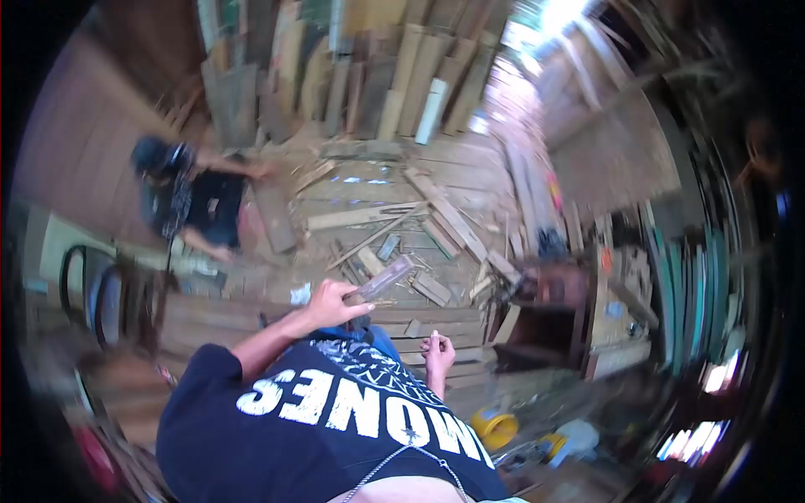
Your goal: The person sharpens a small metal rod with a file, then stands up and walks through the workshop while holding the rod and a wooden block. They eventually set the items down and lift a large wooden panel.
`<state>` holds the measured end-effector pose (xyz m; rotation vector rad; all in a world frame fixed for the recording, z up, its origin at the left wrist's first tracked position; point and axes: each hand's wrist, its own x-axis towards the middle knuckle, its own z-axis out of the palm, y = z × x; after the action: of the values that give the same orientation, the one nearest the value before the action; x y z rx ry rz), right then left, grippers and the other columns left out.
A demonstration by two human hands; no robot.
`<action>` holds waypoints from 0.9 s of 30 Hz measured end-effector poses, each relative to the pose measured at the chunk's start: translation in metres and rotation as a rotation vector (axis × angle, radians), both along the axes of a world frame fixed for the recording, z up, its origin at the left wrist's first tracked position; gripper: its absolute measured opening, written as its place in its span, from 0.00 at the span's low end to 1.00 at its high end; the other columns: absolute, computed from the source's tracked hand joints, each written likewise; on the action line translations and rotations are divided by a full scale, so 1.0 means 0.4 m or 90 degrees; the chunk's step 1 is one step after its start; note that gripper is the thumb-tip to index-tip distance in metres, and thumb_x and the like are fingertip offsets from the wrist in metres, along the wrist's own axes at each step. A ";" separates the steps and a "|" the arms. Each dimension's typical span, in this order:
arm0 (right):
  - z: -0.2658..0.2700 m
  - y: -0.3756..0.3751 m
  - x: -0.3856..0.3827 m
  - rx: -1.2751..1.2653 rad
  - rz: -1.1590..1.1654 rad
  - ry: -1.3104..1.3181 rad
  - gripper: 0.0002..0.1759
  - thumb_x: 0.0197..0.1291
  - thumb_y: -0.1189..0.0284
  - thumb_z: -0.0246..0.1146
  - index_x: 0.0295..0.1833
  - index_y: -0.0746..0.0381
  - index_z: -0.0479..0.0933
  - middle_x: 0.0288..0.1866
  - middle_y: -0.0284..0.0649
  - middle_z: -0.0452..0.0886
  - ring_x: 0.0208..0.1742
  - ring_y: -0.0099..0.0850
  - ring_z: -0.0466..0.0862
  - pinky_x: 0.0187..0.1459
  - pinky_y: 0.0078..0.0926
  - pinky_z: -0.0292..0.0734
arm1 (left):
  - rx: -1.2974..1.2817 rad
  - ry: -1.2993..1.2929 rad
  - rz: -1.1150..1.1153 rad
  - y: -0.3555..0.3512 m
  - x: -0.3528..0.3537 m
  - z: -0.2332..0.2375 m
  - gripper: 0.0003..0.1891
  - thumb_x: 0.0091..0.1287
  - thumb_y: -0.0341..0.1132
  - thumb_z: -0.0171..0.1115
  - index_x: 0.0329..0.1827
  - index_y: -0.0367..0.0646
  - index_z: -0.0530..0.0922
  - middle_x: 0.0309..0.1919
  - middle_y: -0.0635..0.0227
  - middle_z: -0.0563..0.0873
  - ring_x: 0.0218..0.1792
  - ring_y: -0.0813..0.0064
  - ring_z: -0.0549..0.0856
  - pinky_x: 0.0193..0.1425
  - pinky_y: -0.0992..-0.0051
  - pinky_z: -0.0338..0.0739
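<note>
My left hand (329, 303) grips one end of a short, worn wooden piece (382, 280), its far end pointing up and to the right over the floor. In front of my dark shirt, to the right, my right hand (438, 354) is raised with its fingers curled together. Whatever its fingertips hold, if anything, is too small and blurred to tell. Beyond my hands, loose boards and offcuts (432, 288) lie scattered on the plank floor (335, 201).
A person (180, 193) in dark clothes is low at the left, hands near a board (272, 216). Planks (419, 80) lean along the back. A dark wooden cabinet (545, 331) stands at the right, and a yellow round object (494, 428) is at the lower right.
</note>
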<state>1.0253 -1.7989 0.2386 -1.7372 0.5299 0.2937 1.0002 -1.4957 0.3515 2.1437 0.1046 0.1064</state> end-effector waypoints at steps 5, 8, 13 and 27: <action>-0.008 -0.003 0.114 -0.090 0.357 0.057 0.16 0.67 0.63 0.62 0.42 0.68 0.76 0.31 0.40 0.82 0.27 0.26 0.82 0.27 0.21 0.76 | -0.011 0.097 0.204 -0.043 -0.202 0.000 0.20 0.53 0.51 0.71 0.33 0.41 0.86 0.22 0.52 0.83 0.24 0.54 0.84 0.30 0.63 0.77; -0.066 -0.050 0.236 -0.146 0.613 -0.069 0.15 0.66 0.65 0.63 0.37 0.68 0.78 0.28 0.39 0.82 0.27 0.24 0.81 0.30 0.21 0.77 | -0.039 0.119 0.356 -0.112 -0.319 -0.041 0.21 0.53 0.52 0.72 0.36 0.40 0.87 0.22 0.51 0.83 0.23 0.55 0.83 0.30 0.63 0.76; 0.084 0.144 0.259 -0.154 0.817 -0.204 0.13 0.66 0.67 0.63 0.38 0.69 0.78 0.29 0.38 0.82 0.30 0.22 0.81 0.33 0.21 0.77 | -0.093 0.082 0.481 -0.182 -0.499 -0.011 0.22 0.53 0.50 0.73 0.33 0.35 0.85 0.16 0.55 0.77 0.16 0.66 0.79 0.25 0.67 0.70; 0.056 0.301 -0.085 0.095 0.686 0.118 0.17 0.68 0.59 0.60 0.47 0.65 0.77 0.36 0.41 0.83 0.33 0.27 0.83 0.33 0.23 0.79 | -0.090 0.121 0.496 -0.138 -0.683 0.014 0.23 0.53 0.52 0.72 0.33 0.37 0.86 0.15 0.53 0.79 0.17 0.61 0.80 0.25 0.66 0.72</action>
<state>0.9913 -1.6787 0.2611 -1.7110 -0.3541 1.2193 0.7270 -1.5508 0.3572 1.8573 1.0228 0.3335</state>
